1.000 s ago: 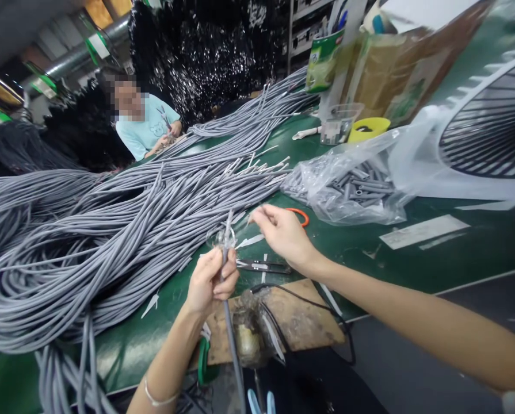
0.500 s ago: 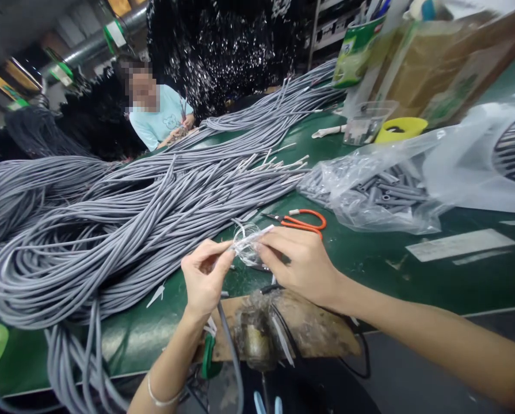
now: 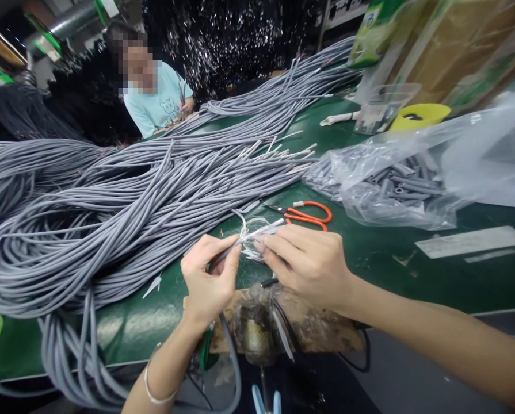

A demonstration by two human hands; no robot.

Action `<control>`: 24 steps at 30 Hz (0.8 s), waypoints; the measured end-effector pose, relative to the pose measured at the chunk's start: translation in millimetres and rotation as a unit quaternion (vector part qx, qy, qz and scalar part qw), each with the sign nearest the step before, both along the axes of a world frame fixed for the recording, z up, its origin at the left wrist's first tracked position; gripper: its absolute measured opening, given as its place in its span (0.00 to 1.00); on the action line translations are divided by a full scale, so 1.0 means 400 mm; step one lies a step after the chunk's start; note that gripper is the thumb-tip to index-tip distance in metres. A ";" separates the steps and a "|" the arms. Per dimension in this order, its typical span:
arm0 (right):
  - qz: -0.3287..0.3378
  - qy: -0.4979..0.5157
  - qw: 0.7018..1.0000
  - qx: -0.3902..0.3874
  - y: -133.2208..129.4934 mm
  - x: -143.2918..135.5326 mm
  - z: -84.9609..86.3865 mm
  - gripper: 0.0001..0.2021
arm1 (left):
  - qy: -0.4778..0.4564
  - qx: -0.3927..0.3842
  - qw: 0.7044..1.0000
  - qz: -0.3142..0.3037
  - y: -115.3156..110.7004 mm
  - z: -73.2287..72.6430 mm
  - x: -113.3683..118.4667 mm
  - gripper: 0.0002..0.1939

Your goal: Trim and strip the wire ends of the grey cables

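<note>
My left hand point(image 3: 209, 273) is closed round a grey cable point(image 3: 229, 250) near its stripped end. White strands and clear threads point(image 3: 252, 233) fan out of that end between my two hands. The fingertips of my right hand point(image 3: 302, 259) are pinched on some of the white strands. From under my left hand the cable hangs in a loop past the table's front edge. Just beyond the strands lie scissors with orange handles point(image 3: 311, 215).
A large heap of grey cables point(image 3: 153, 213) covers the left and middle. At the right sit a plastic bag of grey tubes point(image 3: 395, 184) and a yellow tub point(image 3: 421, 117). A machine on a board point(image 3: 257, 333) is at the front. A person point(image 3: 157, 103) sits across the table.
The view has shifted slightly. More of the grey cable shows in my left hand, and the white strands extend farther out between my hands.
</note>
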State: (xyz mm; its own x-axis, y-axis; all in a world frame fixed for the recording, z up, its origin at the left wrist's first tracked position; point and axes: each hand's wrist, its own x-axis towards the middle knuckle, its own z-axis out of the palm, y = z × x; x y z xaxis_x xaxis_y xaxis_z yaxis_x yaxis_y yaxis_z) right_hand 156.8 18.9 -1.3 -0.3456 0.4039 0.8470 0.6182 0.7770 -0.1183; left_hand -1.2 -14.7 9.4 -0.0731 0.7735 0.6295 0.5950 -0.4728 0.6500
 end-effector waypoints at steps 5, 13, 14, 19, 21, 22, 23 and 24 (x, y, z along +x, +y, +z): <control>0.070 0.057 0.983 -0.158 -0.004 -0.005 -0.002 0.14 | 0.030 0.015 0.999 0.008 -0.004 -0.003 0.009 0.06; 0.147 0.180 0.894 -0.384 0.000 -0.010 0.018 0.16 | 0.092 0.051 0.994 0.012 -0.010 -0.009 0.019 0.07; 0.141 0.186 0.895 -0.379 0.003 -0.008 0.021 0.15 | 0.099 0.050 0.994 0.019 -0.011 -0.010 0.018 0.08; 0.125 0.196 0.899 -0.372 0.010 -0.001 0.029 0.14 | 0.107 0.046 0.993 0.019 -0.013 -0.020 0.012 0.09; 0.117 0.189 0.903 -0.367 0.009 -0.001 0.029 0.15 | 0.154 0.056 0.986 0.012 -0.013 -0.021 0.013 0.10; 0.110 0.183 0.908 -0.361 0.009 -0.002 0.029 0.15 | 0.188 0.055 0.981 0.008 -0.012 -0.021 0.014 0.12; 0.103 0.177 0.913 -0.354 0.009 -0.002 0.029 0.15 | 0.221 0.048 0.974 0.006 -0.012 -0.021 0.016 0.14; 0.096 0.171 0.917 -0.348 0.010 -0.001 0.029 0.15 | 0.250 0.034 0.968 0.007 -0.011 -0.021 0.018 0.16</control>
